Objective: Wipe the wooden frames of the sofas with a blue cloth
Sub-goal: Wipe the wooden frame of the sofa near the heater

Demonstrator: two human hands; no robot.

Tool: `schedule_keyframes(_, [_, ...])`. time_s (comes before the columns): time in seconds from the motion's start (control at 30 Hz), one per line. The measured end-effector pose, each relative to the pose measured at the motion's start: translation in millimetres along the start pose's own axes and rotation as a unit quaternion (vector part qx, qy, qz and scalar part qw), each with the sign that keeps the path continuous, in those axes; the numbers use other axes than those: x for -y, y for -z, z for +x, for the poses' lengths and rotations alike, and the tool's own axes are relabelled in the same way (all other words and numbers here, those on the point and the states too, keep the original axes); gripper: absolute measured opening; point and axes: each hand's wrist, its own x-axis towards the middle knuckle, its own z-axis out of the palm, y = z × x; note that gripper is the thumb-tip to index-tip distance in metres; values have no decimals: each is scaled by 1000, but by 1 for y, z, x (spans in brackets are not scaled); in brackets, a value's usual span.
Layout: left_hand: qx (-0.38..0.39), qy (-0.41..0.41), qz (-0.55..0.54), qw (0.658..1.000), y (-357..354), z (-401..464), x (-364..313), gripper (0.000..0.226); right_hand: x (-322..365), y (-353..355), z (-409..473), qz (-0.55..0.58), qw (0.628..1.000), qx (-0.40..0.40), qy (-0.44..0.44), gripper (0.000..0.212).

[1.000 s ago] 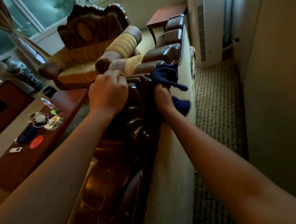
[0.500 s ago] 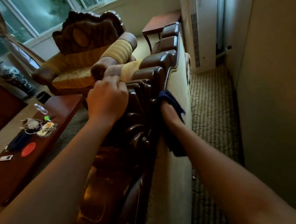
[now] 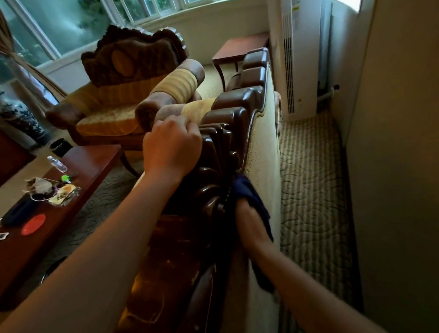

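The left hand (image 3: 172,147) curled over the dark carved wooden sofa frame (image 3: 213,172), gripping its crest. The right hand (image 3: 250,221) (fingers hidden) pressed the dark blue cloth (image 3: 251,193) against the frame's rear edge.

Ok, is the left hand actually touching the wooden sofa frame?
Touching. The head view shows the left hand resting on top of the carved wooden frame, fingers curled over its front edge, with no gap visible.

navy blue cloth (image 3: 250,190), dark brown carved sofa frame (image 3: 213,172), yellow-striped armchair (image 3: 114,101)
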Motion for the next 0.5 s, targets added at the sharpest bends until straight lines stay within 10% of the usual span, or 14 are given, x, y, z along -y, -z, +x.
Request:
schedule_keyframes(0.17, [-48, 2, -158, 986, 11, -5, -7, 48, 25, -4, 37, -72, 997, -17, 38, 31])
schedule_keyframes(0.33, [-119, 96, -402, 903, 32, -26, 7, 35, -9, -14, -39, 8, 1000, -17, -1, 32])
schedule_keyframes(0.5, [-15, 228, -441, 868, 23, -72, 68, 21, -38, -22, -97, -60, 998, 27, 15, 33])
